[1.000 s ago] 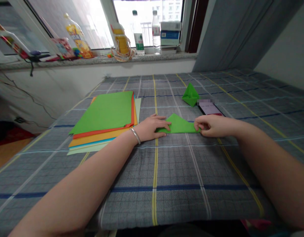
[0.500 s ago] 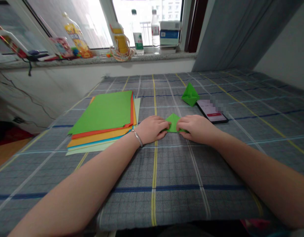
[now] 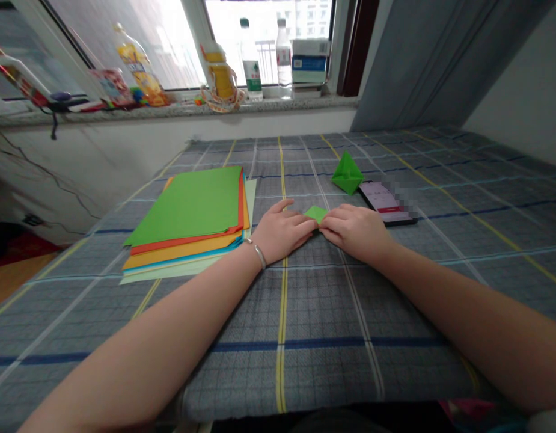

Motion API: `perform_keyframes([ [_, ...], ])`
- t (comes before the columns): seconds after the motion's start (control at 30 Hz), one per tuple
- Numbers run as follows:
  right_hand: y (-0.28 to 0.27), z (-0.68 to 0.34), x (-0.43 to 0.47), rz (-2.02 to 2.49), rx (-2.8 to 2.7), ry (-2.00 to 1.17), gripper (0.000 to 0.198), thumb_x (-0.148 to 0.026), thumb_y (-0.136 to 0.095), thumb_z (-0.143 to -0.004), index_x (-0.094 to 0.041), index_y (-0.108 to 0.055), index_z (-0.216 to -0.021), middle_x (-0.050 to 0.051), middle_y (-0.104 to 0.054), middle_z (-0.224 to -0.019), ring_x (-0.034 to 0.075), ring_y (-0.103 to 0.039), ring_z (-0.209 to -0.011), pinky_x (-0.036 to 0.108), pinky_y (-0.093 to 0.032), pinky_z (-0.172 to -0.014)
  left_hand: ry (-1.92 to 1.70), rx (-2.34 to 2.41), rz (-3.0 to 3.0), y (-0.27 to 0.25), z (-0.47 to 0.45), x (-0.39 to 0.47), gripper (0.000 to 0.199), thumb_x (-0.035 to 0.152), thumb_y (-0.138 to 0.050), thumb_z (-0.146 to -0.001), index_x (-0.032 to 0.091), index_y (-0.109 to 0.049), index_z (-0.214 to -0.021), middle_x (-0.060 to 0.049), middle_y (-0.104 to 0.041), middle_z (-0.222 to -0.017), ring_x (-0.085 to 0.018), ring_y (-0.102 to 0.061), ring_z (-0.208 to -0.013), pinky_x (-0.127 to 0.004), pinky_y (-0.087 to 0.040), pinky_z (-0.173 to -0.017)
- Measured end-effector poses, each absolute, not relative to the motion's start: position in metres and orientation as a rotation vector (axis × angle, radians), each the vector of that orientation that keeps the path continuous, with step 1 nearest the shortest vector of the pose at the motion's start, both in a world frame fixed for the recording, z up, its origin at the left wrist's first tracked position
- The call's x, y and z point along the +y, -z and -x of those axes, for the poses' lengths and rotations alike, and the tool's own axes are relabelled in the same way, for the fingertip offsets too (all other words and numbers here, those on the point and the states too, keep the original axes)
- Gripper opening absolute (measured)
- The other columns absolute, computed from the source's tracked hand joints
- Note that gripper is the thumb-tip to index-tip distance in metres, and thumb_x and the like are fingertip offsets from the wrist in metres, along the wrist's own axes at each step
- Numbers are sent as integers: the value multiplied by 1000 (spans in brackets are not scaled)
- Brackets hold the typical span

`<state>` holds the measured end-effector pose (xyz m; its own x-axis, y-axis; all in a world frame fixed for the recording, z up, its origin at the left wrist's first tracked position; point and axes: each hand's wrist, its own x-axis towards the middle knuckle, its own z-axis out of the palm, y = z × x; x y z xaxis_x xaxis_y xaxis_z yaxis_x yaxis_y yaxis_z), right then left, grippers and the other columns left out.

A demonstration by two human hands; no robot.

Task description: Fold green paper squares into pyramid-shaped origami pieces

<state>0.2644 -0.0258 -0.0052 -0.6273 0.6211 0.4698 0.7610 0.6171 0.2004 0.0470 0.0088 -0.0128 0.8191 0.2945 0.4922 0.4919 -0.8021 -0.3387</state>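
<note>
A small folded piece of green paper (image 3: 315,213) lies on the checked cloth between my hands, with only its upper part showing. My left hand (image 3: 284,233), a silver bangle at its wrist, grips the paper's near edge with the fingers close together; one finger lifts away. From the other side my right hand (image 3: 357,230) pinches the same edge, its fingertips almost meeting the left ones. Both hands cover the paper's lower part. Just beyond, a finished-looking green paper shape (image 3: 347,174) with a pointed top stands beside a phone (image 3: 386,204).
To the left lies a stack of coloured paper sheets (image 3: 192,204), green on top. The checked cloth (image 3: 241,379) covers the table. Along the windowsill (image 3: 268,107) stand bottles, a yellow cup (image 3: 222,75) and boxes (image 3: 310,63). A grey curtain (image 3: 422,60) hangs at right.
My hands have drawn together along the paper's near edge, and less of the green paper shows. A finger of my left hand has lifted. The stack, phone and green shape stay put.
</note>
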Motion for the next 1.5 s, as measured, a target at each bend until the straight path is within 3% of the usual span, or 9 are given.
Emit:
perform_keyframes([
  [0.23, 3, -262, -26, 1108, -2434, 495, 27, -31, -46, -97, -21, -70, -93, 5, -74, -96, 21, -62, -89, 33, -41, -74, 705, -657, 2491, 11, -51, 7, 23, 28, -44, -99, 21, -63, -91, 0, -72, -83, -14, -64, -78, -33, -42, -88],
  [0.4, 3, -262, -26, 1179, -2403, 467, 25, -34, -49, -96, -21, -69, -90, 4, -74, -89, 20, -64, -84, 32, -40, -71, 733, -663, 2498, 11, -51, 5, 18, 26, -45, -98, 21, -62, -93, 1, -71, -82, -14, -62, -76, -34, -41, -90],
  [1.5, -8, -290, -23, 1284, -2195, 384, 16, -26, -53, -90, -21, -67, -86, 4, -74, -98, 22, -65, -92, 34, -44, -74, 799, -781, 2484, 3, -23, 22, 9, 24, -54, -88, 21, -58, -81, -1, -69, -82, -17, -60, -77, -38, -42, -89],
])
